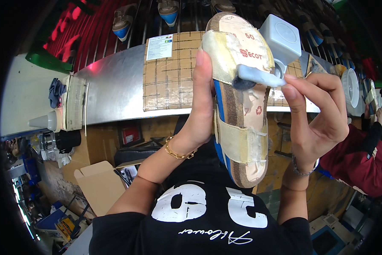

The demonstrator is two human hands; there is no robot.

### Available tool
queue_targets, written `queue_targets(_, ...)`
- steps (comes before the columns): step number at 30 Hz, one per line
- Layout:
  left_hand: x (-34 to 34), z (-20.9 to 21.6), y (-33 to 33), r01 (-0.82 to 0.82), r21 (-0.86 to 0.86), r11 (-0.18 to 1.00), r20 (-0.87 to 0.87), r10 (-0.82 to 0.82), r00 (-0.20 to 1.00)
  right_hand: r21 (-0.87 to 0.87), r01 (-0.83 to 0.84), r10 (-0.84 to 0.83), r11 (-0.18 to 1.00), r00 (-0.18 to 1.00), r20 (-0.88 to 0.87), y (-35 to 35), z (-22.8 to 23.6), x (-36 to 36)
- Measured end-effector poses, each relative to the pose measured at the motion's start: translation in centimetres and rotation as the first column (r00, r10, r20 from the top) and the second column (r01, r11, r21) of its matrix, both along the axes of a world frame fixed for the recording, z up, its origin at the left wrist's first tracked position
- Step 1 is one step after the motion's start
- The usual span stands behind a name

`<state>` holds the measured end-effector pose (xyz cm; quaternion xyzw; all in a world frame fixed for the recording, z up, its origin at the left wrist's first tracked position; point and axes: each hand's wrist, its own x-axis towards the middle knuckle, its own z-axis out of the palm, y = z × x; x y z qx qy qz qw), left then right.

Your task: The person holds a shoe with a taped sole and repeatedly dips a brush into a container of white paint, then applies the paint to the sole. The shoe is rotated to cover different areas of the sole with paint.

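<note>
Upright in front of me stands a sandal [242,142] with a cork footbed, pale yellowish straps and a blue edge along its left side. My left hand [202,100] grips its left side, the thumb pointing up along the upper strap and the other fingers hidden behind. Between the thumb and fingertips of my right hand [320,108] is a small brush [261,77] with a pale blue-grey handle. The brush's dark, fuzzy head touches the footbed just below the upper strap, near the middle.
A cardboard box [169,78] lies on the metal table [114,93] behind the sandal. Beside it stands a white square container [283,36]. More sandals [168,16] rest on the bar rack. At right, a person in dark red [361,157] works near a white tub [349,87].
</note>
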<state>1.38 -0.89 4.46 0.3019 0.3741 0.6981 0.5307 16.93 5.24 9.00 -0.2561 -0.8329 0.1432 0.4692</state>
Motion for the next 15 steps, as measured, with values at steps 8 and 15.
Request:
queue_targets(8,-0.8,-0.2,-0.2,0.187,0.057,0.981,-0.007,-0.187,0.982,-0.064,-0.211,0.212,0.975,0.977,0.01,1.7,-0.4,1.4)
queue_targets(15,-0.5,-0.3,-0.3,0.167,0.191,0.967,0.475,-0.24,0.847,-0.113,-0.287,0.297,0.951,0.951,0.084,1.9,0.3,2.3)
